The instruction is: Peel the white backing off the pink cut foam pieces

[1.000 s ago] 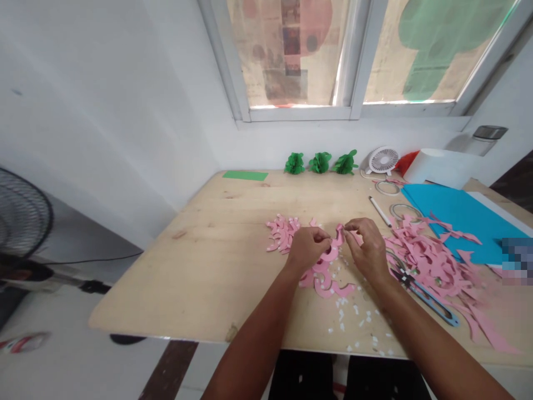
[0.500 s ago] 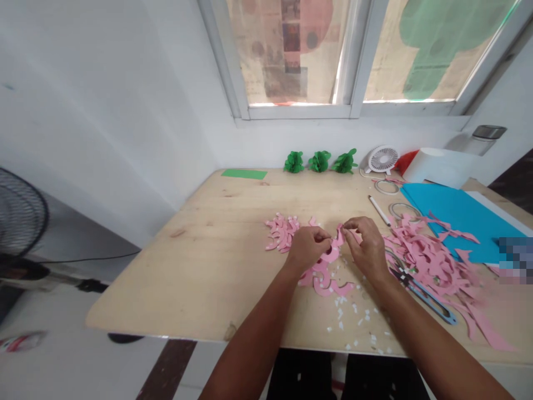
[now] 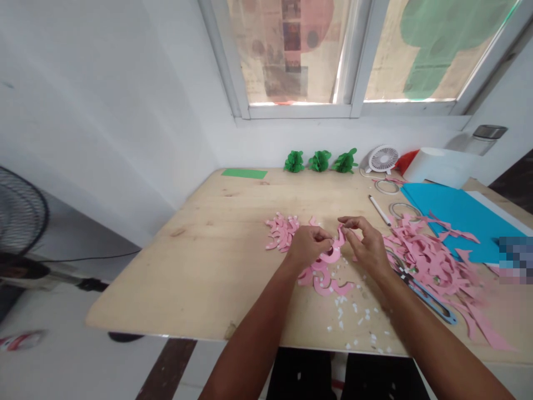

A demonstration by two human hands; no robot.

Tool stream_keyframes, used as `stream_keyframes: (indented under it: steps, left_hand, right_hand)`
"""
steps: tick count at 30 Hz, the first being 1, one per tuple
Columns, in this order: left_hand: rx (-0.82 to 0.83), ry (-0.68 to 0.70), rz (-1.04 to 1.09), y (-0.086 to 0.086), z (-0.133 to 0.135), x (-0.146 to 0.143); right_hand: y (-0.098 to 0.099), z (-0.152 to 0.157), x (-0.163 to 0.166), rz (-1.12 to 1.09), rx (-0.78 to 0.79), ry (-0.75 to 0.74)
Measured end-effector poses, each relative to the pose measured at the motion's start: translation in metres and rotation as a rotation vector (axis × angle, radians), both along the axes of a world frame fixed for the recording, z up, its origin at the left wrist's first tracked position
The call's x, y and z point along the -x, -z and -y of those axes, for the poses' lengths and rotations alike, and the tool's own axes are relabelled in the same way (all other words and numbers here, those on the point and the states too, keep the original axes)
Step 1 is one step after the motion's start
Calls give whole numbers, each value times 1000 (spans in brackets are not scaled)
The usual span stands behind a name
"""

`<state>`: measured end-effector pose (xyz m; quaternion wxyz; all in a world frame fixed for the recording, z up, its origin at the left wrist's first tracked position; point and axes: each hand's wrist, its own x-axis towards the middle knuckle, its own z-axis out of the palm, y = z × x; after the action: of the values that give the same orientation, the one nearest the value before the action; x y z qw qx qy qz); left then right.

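Observation:
My left hand (image 3: 310,245) is closed in a pinch on a curved pink paper piece (image 3: 332,255) low over the table. The thumb and forefinger of my right hand (image 3: 367,244) are around the upper tip of the same piece; anything smaller between them is too fine to make out. More pink paper curves (image 3: 322,284) lie below my left hand, some with small white squares on them. A pile of small pink curves (image 3: 282,232) with white tabs sits just left. White paper bits (image 3: 340,316) are scattered in front of my hands.
Beside my right forearm lie blue-handled scissors (image 3: 433,300) and a heap of pink scraps (image 3: 441,264). Behind are a white pen (image 3: 378,210), tape rolls (image 3: 405,211), blue sheets (image 3: 466,222), a small fan (image 3: 383,159), green paper shapes (image 3: 320,161) and a green strip (image 3: 244,174).
My right forefinger has stretched out further left above the tip of the pink piece. My left hand has stayed nearly still with its pinch.

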<state>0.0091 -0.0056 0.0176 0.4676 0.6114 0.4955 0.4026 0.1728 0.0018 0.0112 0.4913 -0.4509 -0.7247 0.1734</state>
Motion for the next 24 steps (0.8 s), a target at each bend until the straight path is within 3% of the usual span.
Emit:
stream_keyframes:
  steps: [12,24]
  left_hand:
    - [-37,9,-60,5,-4,2]
    - [-67,20,-81,6,-1,1]
  right_hand:
    - [-3,-2,-1,-63,85,-47]
    - [0,-2,-3,-208,268,-35]
